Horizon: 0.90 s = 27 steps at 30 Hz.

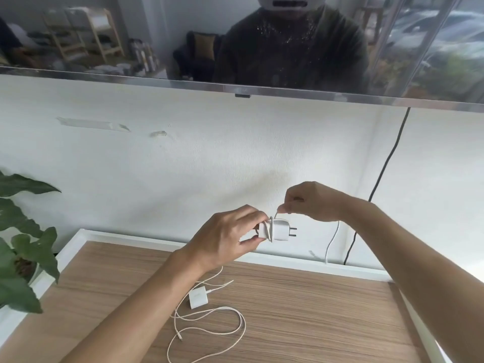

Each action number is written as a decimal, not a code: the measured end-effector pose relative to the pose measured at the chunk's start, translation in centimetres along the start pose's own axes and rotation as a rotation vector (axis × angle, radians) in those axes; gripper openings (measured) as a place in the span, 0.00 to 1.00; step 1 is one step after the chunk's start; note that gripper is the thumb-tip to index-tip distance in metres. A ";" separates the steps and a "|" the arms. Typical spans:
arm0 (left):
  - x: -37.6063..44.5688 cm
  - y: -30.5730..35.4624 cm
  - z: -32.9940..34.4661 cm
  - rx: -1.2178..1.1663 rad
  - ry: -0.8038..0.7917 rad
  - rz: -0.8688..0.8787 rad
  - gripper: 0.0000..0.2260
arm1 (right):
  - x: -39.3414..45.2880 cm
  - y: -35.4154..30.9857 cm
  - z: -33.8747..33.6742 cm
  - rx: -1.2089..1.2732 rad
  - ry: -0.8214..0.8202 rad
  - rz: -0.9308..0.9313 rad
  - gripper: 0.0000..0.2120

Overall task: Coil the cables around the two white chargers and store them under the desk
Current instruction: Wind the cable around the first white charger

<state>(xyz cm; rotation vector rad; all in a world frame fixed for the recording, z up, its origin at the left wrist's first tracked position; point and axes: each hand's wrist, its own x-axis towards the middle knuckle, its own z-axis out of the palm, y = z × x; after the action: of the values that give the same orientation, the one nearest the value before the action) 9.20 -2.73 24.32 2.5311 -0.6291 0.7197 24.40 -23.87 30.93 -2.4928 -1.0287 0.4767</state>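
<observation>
A: Charger (277, 230) up in the air — why?
B: So its cable (271, 227) can wrap freely. Left hand (225, 235) grips the block, prongs pointing right; right hand (303, 201) pinches the cable end just above.
A: The other charger (198, 298)?
B: Lying on the surface (314, 310) below — cable loose.

Both hands are up mid-frame above the wood-grain table with white rim (301, 310), so the surface below is reachable. Lower centre is cluttered: small white cube charger (198, 299) plus its thin white cable (209, 330) looped loosely around it. Right half of the tabletop is bare. Left edge blocked by green leafy plant (23, 244). Back right, black cord (377, 184) and white cord (332, 241) hang down the wall. Dark wall-mounted screen (235, 43) overhangs along the top.
</observation>
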 end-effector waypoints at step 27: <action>-13.4 0.1 11.8 -0.194 -0.102 -0.415 0.14 | -9.7 3.5 25.1 0.583 -0.150 0.184 0.13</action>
<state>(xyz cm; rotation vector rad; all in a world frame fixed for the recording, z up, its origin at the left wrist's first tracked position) 3.38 -4.80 7.60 2.4133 -0.1788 0.3648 8.63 -27.37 9.17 -2.0490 -0.5941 0.8875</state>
